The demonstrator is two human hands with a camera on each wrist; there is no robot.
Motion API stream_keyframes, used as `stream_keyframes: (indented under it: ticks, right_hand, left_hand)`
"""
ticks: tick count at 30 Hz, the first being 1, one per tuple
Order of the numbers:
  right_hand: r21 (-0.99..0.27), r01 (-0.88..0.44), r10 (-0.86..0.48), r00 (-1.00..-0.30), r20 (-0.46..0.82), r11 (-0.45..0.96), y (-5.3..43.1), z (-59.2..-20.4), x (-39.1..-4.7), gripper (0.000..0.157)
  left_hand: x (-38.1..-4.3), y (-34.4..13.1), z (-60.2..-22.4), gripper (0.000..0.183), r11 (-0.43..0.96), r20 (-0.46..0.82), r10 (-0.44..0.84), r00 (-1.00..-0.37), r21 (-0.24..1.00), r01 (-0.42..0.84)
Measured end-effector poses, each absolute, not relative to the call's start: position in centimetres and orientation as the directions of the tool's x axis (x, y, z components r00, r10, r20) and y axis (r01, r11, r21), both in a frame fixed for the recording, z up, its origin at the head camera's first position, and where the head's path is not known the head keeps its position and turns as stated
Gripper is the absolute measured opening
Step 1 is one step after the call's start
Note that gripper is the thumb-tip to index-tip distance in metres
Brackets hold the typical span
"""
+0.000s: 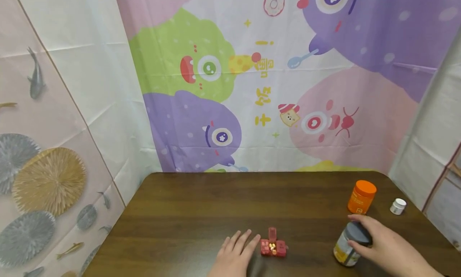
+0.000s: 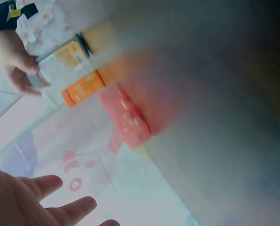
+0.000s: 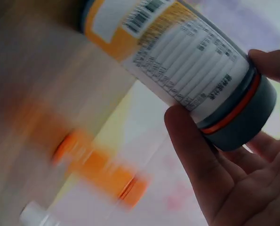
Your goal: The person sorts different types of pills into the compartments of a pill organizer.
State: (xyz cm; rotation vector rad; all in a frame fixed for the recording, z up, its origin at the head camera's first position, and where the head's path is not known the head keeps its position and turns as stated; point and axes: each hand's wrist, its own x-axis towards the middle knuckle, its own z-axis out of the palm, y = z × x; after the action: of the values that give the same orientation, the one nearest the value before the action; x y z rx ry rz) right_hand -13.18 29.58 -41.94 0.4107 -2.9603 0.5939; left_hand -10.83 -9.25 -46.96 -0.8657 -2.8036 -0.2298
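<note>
My right hand (image 1: 389, 241) grips the dark lid of a supplement jar (image 1: 344, 248) with a grey and yellow label. In the right wrist view, thumb and fingers curl round the lid end of this jar (image 3: 177, 61). The jar leans slightly in the head view; whether its base touches the table I cannot tell. My left hand (image 1: 234, 255) lies at the table's near side, fingers spread and fairly straight, holding nothing. Just right of its fingertips is a small red pill box (image 1: 265, 249). One flap stands up at its back, and several yellowish pills (image 1: 272, 248) show in the middle.
An orange jar (image 1: 361, 197) stands behind the held jar on the brown wooden table (image 1: 216, 201). Farther right, near the table's edge, stands a small white bottle (image 1: 397, 207). A cartoon-printed curtain (image 1: 252, 149) hangs behind the table, with more cloth at both sides.
</note>
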Motion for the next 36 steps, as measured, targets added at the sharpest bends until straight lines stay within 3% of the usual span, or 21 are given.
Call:
stream_keyframes:
  ticks: [4, 11, 20, 29, 32, 36]
  right_hand:
    - [-0.34, -0.155, -0.112, -0.983, 0.143, 0.928, 34.5, -42.1, -15.0, 0.054]
    - [-0.305, -0.09, -0.047, -0.988, 0.145, 0.948, 39.6, -42.4, -18.6, 0.051]
    - [-0.327, -0.06, -0.021, -0.992, 0.122, 0.943, 41.6, -42.7, -22.4, 0.055]
    - [-0.307, -0.1, -0.04, -0.98, 0.195, 0.947, 41.9, -43.1, -22.8, 0.057]
    - [-0.315, -0.125, -0.053, -0.973, 0.227, 0.941, 42.0, -43.4, -22.8, 0.063]
    - [-0.343, -0.099, -0.021, -0.974, 0.225, 0.934, 41.9, -43.7, -22.6, 0.083]
  left_hand:
    - [-10.8, -9.8, -47.3, 0.093, 0.824, 0.273, 0.528, -0.804, 0.065, 0.563]
    - [-10.8, -10.1, -47.3, 0.095, 0.833, 0.247, 0.511, -0.823, 0.092, 0.545]
    - [-10.8, -10.5, -47.4, 0.094, 0.837, 0.237, 0.504, -0.83, 0.102, 0.538]
    - [-10.8, -10.5, -47.4, 0.095, 0.844, 0.213, 0.496, -0.842, 0.11, 0.525]
    - [-10.8, -10.4, -47.3, 0.097, 0.848, 0.19, 0.492, -0.85, 0.117, 0.517]
    - [-10.9, -10.2, -47.3, 0.1, 0.853, 0.173, 0.484, -0.858, 0.124, 0.506]
